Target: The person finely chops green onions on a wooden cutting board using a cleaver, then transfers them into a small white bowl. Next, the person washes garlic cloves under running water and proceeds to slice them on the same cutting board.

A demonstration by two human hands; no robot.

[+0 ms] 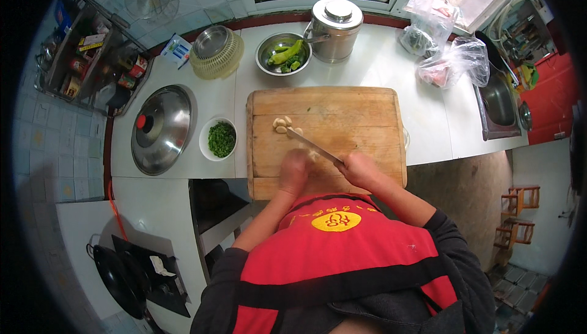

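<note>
My right hand (360, 167) is closed around the handle of a kitchen knife (316, 147), whose blade slants to the upper left over the wooden cutting board (357, 105). Beside the blade, my left hand (296, 168) is blurred above the board's near part. Small pale pieces, perhaps garlic, lie between that hand and the blade; whether the fingers grip any cannot be told. Several peeled garlic cloves (280, 124) lie near the knife's tip. Left of the board stands a white bowl (202, 140) of chopped green herbs (222, 139).
Behind the board are a steel bowl (263, 66) with green peppers (286, 53), a lidded steel canister (337, 31) and a plastic colander (218, 59). A domed wok lid (163, 132) lies left. Plastic bags (454, 63) and a sink (499, 100) are right; a black wok (119, 281) is lower left.
</note>
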